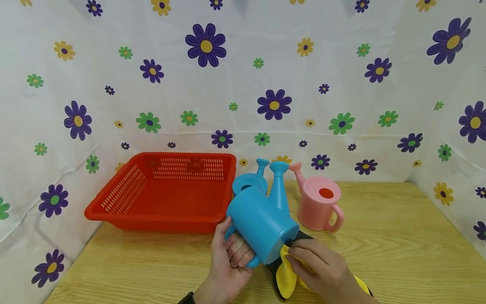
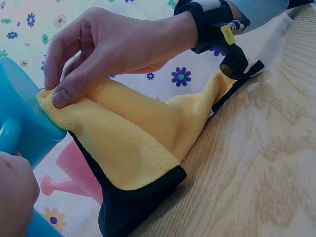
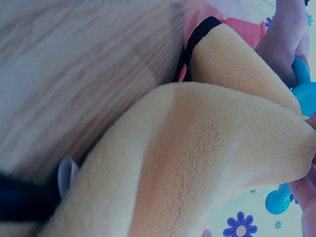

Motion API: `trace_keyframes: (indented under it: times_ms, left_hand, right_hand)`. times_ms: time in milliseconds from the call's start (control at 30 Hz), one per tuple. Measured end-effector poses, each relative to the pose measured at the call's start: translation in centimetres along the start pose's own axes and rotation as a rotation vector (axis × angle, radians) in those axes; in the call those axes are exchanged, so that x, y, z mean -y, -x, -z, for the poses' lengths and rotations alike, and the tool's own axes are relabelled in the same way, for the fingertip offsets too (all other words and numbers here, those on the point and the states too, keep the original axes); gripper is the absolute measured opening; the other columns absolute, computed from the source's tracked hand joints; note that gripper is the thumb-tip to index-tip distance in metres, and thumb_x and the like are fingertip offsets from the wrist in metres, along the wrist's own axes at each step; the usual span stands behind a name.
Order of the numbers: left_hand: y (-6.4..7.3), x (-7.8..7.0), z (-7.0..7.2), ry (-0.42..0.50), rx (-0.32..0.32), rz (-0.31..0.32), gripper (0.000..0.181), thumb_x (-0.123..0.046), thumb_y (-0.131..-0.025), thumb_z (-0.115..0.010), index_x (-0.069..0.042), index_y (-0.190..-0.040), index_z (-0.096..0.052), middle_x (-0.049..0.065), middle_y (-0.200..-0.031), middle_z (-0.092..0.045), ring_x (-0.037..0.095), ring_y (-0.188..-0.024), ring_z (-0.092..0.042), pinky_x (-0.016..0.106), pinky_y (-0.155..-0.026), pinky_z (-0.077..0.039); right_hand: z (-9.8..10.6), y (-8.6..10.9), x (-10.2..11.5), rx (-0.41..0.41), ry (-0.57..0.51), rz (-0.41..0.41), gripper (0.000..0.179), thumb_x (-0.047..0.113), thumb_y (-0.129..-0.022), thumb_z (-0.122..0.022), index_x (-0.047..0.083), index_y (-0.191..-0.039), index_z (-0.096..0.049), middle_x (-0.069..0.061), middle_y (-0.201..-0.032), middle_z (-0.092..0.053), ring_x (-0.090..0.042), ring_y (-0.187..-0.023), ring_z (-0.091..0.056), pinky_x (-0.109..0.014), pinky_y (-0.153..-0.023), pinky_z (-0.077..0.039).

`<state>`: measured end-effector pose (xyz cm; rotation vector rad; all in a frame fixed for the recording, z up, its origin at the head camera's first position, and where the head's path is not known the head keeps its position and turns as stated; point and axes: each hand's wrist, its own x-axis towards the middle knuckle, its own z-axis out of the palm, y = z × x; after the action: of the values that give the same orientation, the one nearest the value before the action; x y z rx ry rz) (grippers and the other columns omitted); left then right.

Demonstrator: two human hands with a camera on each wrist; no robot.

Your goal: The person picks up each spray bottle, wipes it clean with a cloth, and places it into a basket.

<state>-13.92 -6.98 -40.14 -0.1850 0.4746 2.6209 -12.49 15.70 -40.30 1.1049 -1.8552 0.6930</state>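
Observation:
A blue watering can (image 1: 258,223) is held tilted above the table, its spout (image 1: 280,185) pointing up. My left hand (image 1: 228,261) grips it by the handle, fingers curled through. My right hand (image 1: 322,266) pinches a yellow cloth (image 1: 286,276) with a dark backing and black edging at the can's lower end. In the left wrist view, the bunched cloth (image 2: 123,143) hangs from the right thumb and fingers and drapes to the table. The cloth (image 3: 197,143) fills much of the right wrist view, hiding most of the can.
Behind the held can stands a second blue watering can (image 1: 250,180), partly hidden. A pink watering can (image 1: 319,204) stands to its right. At the left is a red plastic basket (image 1: 163,223) with slotted sides. A flower-patterned curtain (image 1: 243,71) hangs behind the wooden table (image 1: 398,245).

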Motion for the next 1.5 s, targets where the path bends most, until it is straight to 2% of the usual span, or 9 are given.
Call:
trace_keyframes:
  times_ms: [267, 333, 567, 767, 1000, 1233, 1367, 1433, 1500]
  left_hand:
    - [0.0, -0.1, 0.1, 0.008, -0.006, 0.001, 0.057, -0.050, -0.098, -0.053, -0.023, -0.057, -0.024, -0.008, -0.047, -0.024, 0.007, -0.039, -0.031, 0.019, -0.046, -0.024]
    - [0.0, -0.1, 0.1, 0.009, -0.001, 0.001, 0.057, -0.050, -0.098, -0.053, -0.023, -0.057, -0.024, -0.008, -0.048, -0.023, 0.007, -0.039, -0.030, 0.019, -0.046, -0.024]
    - [0.0, -0.2, 0.3, 0.003, 0.018, 0.000, 0.057, -0.049, -0.099, -0.050, -0.022, -0.057, -0.024, -0.008, -0.049, -0.021, 0.007, -0.040, -0.028, 0.018, -0.046, -0.023]
    - [-0.2, -0.2, 0.4, 0.003, 0.020, 0.008, 0.057, -0.049, -0.099, -0.052, -0.023, -0.056, -0.025, -0.008, -0.049, -0.022, 0.006, -0.039, -0.030, 0.018, -0.047, -0.024]
    - [-0.3, 0.1, 0.4, -0.001, 0.025, -0.001, 0.056, -0.048, -0.099, -0.049, -0.022, -0.056, -0.026, -0.008, -0.048, -0.022, 0.006, -0.040, -0.028, 0.017, -0.047, -0.022]
    - [0.0, 0.2, 0.4, -0.032, 0.049, -0.007, 0.055, -0.048, -0.100, -0.048, -0.023, -0.056, -0.026, -0.009, -0.048, -0.022, 0.005, -0.041, -0.025, 0.017, -0.047, -0.021]
    - [0.1, -0.1, 0.7, -0.111, 0.096, -0.014, 0.055, -0.047, -0.102, -0.044, -0.023, -0.056, -0.026, -0.009, -0.049, -0.021, 0.005, -0.041, -0.025, 0.018, -0.049, -0.018]
    - [0.2, -0.4, 1.0, -0.216, 0.124, -0.042, 0.054, -0.044, -0.103, -0.040, -0.023, -0.056, -0.024, -0.008, -0.050, -0.021, 0.005, -0.041, -0.025, 0.019, -0.049, -0.016]
    - [0.3, -0.8, 1.3, -0.381, 0.155, -0.095, 0.053, -0.038, -0.104, -0.039, -0.021, -0.056, -0.024, -0.007, -0.050, -0.020, 0.005, -0.042, -0.026, 0.020, -0.049, -0.017]
  right_hand:
    - [-0.9, -0.5, 0.5, -0.008, -0.025, 0.119, 0.023, 0.023, -0.101, -0.059, 0.005, -0.093, -0.071, -0.005, -0.090, -0.068, -0.014, -0.079, -0.066, -0.020, -0.082, -0.056]
    - [-0.9, -0.4, 0.7, 0.009, -0.038, 0.124, 0.024, 0.023, -0.102, -0.058, 0.005, -0.094, -0.071, -0.005, -0.092, -0.068, -0.013, -0.080, -0.065, -0.020, -0.083, -0.056]
    - [-1.0, 0.4, 1.5, 0.126, -0.068, 0.052, 0.025, 0.026, -0.103, -0.053, 0.008, -0.102, -0.071, 0.000, -0.098, -0.068, -0.008, -0.085, -0.064, -0.018, -0.086, -0.054]
    - [-0.6, 0.6, 1.6, 0.211, -0.095, 0.031, 0.026, 0.028, -0.104, -0.052, 0.010, -0.107, -0.070, 0.002, -0.102, -0.068, -0.008, -0.089, -0.063, -0.017, -0.090, -0.052]
    - [-0.5, 1.0, 1.3, 0.200, -0.067, 0.043, 0.024, 0.026, -0.104, -0.051, 0.011, -0.107, -0.069, 0.001, -0.102, -0.067, -0.008, -0.089, -0.063, -0.017, -0.089, -0.052]
    - [-0.2, 1.2, 0.7, 0.124, 0.032, 0.028, 0.031, 0.029, -0.105, -0.048, 0.010, -0.099, -0.072, 0.001, -0.098, -0.068, -0.009, -0.084, -0.064, -0.018, -0.085, -0.054]
    - [0.9, 1.4, 0.0, 0.127, 0.051, -0.050, 0.034, 0.033, -0.105, -0.048, 0.009, -0.102, -0.072, -0.001, -0.102, -0.068, -0.013, -0.087, -0.067, -0.018, -0.087, -0.053]
    - [1.9, 1.6, -0.4, 0.149, 0.042, -0.134, 0.036, 0.037, -0.104, -0.048, 0.010, -0.106, -0.072, -0.002, -0.106, -0.068, -0.015, -0.091, -0.068, -0.015, -0.089, -0.050]
    - [3.2, 1.7, -0.9, 0.141, 0.053, -0.225, 0.040, 0.041, -0.101, -0.049, 0.010, -0.111, -0.072, -0.003, -0.110, -0.069, -0.014, -0.096, -0.068, -0.012, -0.089, -0.048]
